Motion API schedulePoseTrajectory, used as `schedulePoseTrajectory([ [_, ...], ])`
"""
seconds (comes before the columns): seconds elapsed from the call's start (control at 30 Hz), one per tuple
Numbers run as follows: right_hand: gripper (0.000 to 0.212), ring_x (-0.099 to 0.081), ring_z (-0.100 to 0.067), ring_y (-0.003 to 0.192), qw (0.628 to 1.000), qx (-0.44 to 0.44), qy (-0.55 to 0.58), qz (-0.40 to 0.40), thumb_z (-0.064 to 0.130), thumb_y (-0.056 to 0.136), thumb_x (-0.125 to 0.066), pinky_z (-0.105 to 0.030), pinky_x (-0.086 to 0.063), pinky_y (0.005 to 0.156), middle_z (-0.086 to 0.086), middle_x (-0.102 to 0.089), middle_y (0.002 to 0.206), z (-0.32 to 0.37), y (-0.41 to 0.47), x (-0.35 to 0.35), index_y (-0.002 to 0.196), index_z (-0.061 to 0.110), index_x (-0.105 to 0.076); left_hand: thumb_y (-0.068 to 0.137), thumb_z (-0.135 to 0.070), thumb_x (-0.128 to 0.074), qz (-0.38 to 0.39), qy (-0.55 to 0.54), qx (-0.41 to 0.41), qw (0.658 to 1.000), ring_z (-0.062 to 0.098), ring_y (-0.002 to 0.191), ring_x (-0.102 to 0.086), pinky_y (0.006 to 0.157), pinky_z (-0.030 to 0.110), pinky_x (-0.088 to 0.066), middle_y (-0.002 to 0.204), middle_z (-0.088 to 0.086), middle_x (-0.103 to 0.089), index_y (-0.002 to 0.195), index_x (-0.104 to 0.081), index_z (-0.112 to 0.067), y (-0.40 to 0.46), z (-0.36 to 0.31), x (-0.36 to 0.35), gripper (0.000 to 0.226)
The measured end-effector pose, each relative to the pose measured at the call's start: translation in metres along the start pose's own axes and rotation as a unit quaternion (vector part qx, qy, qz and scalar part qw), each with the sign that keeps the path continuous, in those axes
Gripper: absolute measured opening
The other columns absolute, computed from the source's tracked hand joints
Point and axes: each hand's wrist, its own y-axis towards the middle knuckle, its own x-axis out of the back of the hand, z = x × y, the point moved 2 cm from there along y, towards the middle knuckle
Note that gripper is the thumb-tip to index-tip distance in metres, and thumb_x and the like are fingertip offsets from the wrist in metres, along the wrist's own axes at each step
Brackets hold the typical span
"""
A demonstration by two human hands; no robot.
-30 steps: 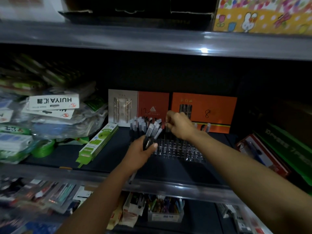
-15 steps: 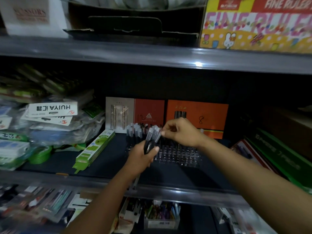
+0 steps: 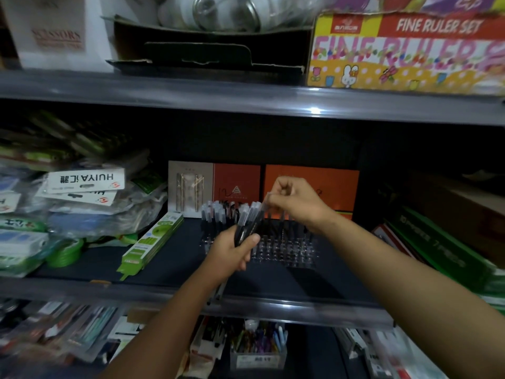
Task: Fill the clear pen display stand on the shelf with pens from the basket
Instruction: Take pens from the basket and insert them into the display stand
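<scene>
Clear pen display stand (image 3: 284, 248): set on the dark middle shelf (image 3: 169, 266), centre of the frame, just in front of two orange boxes (image 3: 311, 184) standing against the back. Stock so far: a cluster of capped pens (image 3: 218, 214) upright in its rear left rows; the front rows and most of the right side show bare sockets, so by my reckoning well under half is filled and the bulk of the job remains. Left hand (image 3: 232, 250): fingers curled round a bundle of black pens (image 3: 250, 221), caps fanned upward, held just left of centre over the stand's front edge. Right hand (image 3: 295, 201): raised above the stand's rear rows, fingertips pinched on a single pen (image 3: 266, 205) at the top of the bundle, apparently drawing it off for the next socket; which socket cannot be told. Basket: not in view. Adjoining: a green carton (image 3: 151, 242) lying to the left, bagged stationery (image 3: 82, 195) beyond it at the left edge, a ruler set box (image 3: 404, 50) on the shelf above, upper right.
</scene>
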Motion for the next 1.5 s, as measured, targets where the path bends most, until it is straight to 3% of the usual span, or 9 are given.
schedulePoseTrajectory([
  [0.1, 0.022, -0.064, -0.006, 0.056, 0.998, 0.004, 0.030, -0.060, -0.006, 0.085, -0.059, -0.022, -0.048, 0.052, -0.015, -0.066, 0.069, 0.004, 0.005, 0.009, 0.070, 0.006, -0.049, 0.094, -0.024, -0.055, -0.001, 0.025, 0.014, 1.000, 0.010, 0.041, -0.049, 0.046, 0.023, -0.043, 0.055, 0.001, -0.054, 0.075, -0.051, -0.023, -0.003, 0.005, 0.005, 0.019],
  [0.23, 0.012, -0.057, -0.026, 0.066, 0.994, -0.002, 0.014, -0.108, -0.003, 0.083, -0.064, -0.024, -0.049, 0.061, -0.026, -0.060, 0.075, 0.001, 0.014, 0.019, 0.079, 0.004, -0.054, 0.094, -0.022, -0.055, -0.032, 0.051, 0.036, 0.998, 0.006, 0.038, -0.046, 0.044, 0.019, -0.041, 0.053, 0.003, -0.053, 0.070, -0.049, -0.017, -0.005, 0.015, 0.016, 0.025],
  [0.33, 0.010, -0.051, -0.023, 0.063, 0.993, 0.000, -0.013, -0.114, 0.001, 0.085, -0.062, -0.032, -0.047, 0.060, -0.015, -0.054, 0.067, -0.007, 0.019, 0.019, 0.091, 0.007, -0.058, 0.094, -0.021, -0.055, -0.049, 0.064, 0.036, 0.996, 0.006, 0.037, -0.047, 0.043, 0.017, -0.041, 0.051, 0.001, -0.053, 0.069, -0.049, -0.015, -0.004, 0.019, 0.021, 0.026],
  [0.47, 0.009, -0.063, -0.020, 0.060, 0.987, 0.045, -0.101, -0.120, 0.004, 0.088, -0.061, -0.027, -0.051, 0.051, -0.012, -0.068, 0.076, -0.014, 0.021, 0.008, 0.089, 0.013, -0.059, 0.093, -0.021, -0.056, -0.061, 0.056, 0.022, 0.996, 0.005, 0.038, -0.047, 0.043, 0.016, -0.041, 0.051, -0.001, -0.053, 0.068, -0.050, -0.013, -0.001, 0.017, 0.024, 0.027],
  [0.77, 0.007, -0.065, -0.022, 0.072, 0.971, 0.111, -0.197, -0.081, 0.008, 0.090, -0.062, -0.043, -0.056, 0.064, -0.007, -0.066, 0.079, -0.032, 0.030, -0.021, 0.094, 0.012, -0.058, 0.094, -0.023, -0.055, -0.056, 0.072, 0.011, 0.996, 0.005, 0.038, -0.048, 0.044, 0.016, -0.041, 0.051, -0.003, -0.054, 0.068, -0.048, -0.017, 0.006, 0.019, 0.025, 0.028],
  [1.27, 0.010, -0.064, -0.020, 0.073, 0.967, 0.111, -0.223, -0.053, 0.006, 0.091, -0.062, -0.039, -0.057, 0.066, -0.005, -0.065, 0.080, -0.043, 0.037, -0.031, 0.099, 0.009, -0.058, 0.093, -0.024, -0.055, -0.051, 0.046, 0.003, 0.998, 0.005, 0.039, -0.047, 0.045, 0.018, -0.042, 0.051, -0.003, -0.052, 0.068, -0.048, -0.019, 0.009, 0.028, 0.025, 0.027],
  [1.5, 0.004, -0.066, -0.016, 0.076, 0.968, 0.075, -0.239, -0.011, 0.007, 0.090, -0.065, -0.040, -0.058, 0.072, -0.002, -0.069, 0.079, -0.061, 0.036, -0.038, 0.088, 0.011, -0.065, 0.093, -0.024, -0.056, -0.049, 0.042, 0.007, 0.998, 0.001, 0.039, -0.047, 0.043, 0.015, -0.040, 0.053, -0.001, -0.052, 0.068, -0.047, -0.019, 0.009, 0.029, 0.024, 0.027],
])
